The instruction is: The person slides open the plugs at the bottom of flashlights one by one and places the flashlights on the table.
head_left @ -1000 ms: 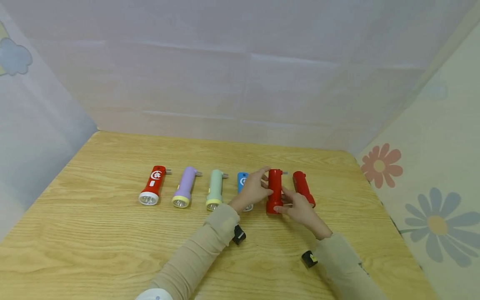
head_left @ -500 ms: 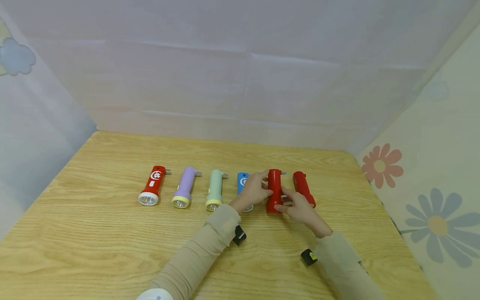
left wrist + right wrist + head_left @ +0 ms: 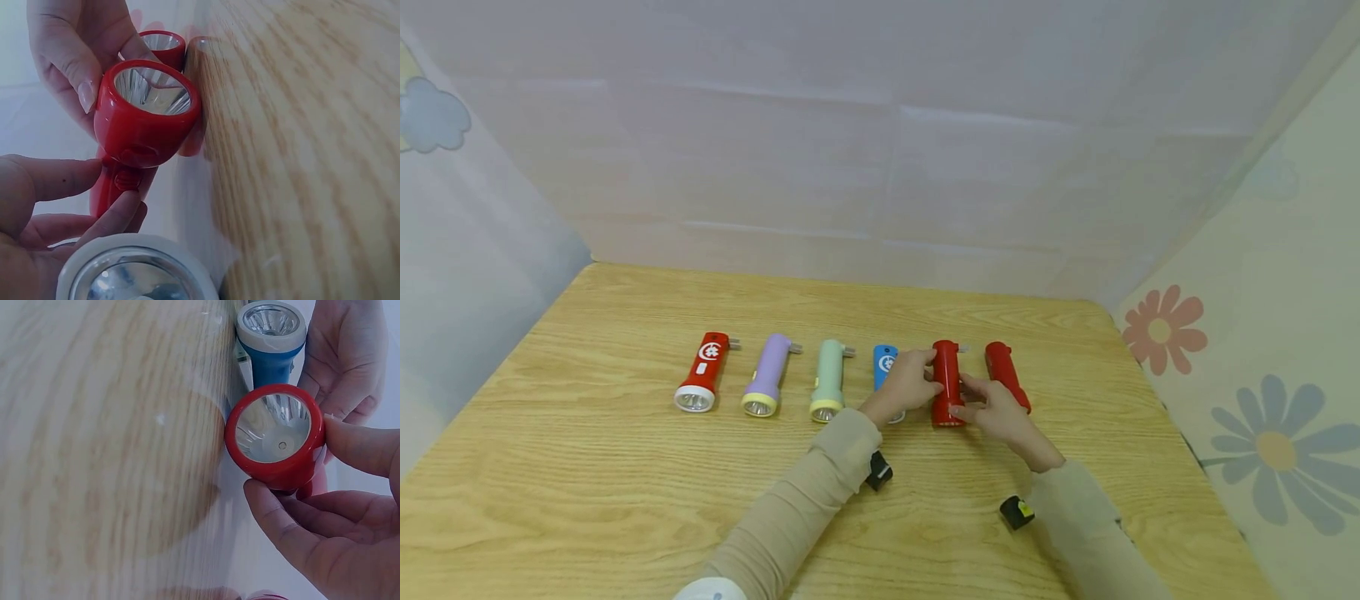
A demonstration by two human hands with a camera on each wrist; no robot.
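Both hands hold a red flashlight, its plug prongs at the far end and its lens end toward me. In the head view, my left hand grips its body from the left. My right hand pinches its wide head from the right, thumb on top. The right wrist view shows thumb and fingers around the red rim, close over the tabletop. A blue flashlight with a white rim lies partly hidden under my left hand. Just right of my right hand lies a second red flashlight.
Further left in the same row lie a green flashlight, a purple one and a red one with a white rim. Black wrist devices sit below both forearms. A pale curtain rises behind the wooden table.
The held red flashlight has shifted slightly left and turned a little, so its prongs show less and its lens edge shows more. Both hands keep their hold.
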